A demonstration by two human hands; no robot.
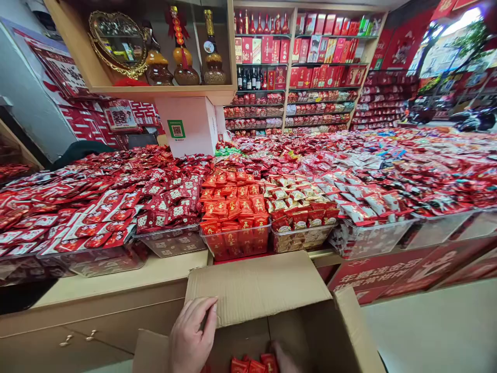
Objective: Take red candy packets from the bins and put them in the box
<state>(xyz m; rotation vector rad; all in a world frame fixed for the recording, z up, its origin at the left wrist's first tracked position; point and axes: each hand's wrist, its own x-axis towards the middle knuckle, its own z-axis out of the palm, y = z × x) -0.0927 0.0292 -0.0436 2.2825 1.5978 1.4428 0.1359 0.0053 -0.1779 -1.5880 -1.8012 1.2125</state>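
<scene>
A cardboard box (256,285) stands in front of me at the bottom, with its flaps folded out. At the left edge of its far flap is my left hand (192,331), its fingers and thumb closed on the cardboard. Down inside the box, my right hand (286,360) is at the right side of several small red candy packets (254,365). The lower frame edge cuts it off and its fingers are mostly hidden, so its grip does not show. Just beyond the flap is a clear plastic bin (235,241) heaped with orange-red packets (233,204).
More bins line the counter, including maroon packets (171,199), gold-and-red packets (301,202) and white-and-red packets (367,199). The pale counter edge (116,285) runs left of the box, above drawer knobs (91,335). A white pillar (188,124) and stocked shelves (293,62) stand behind.
</scene>
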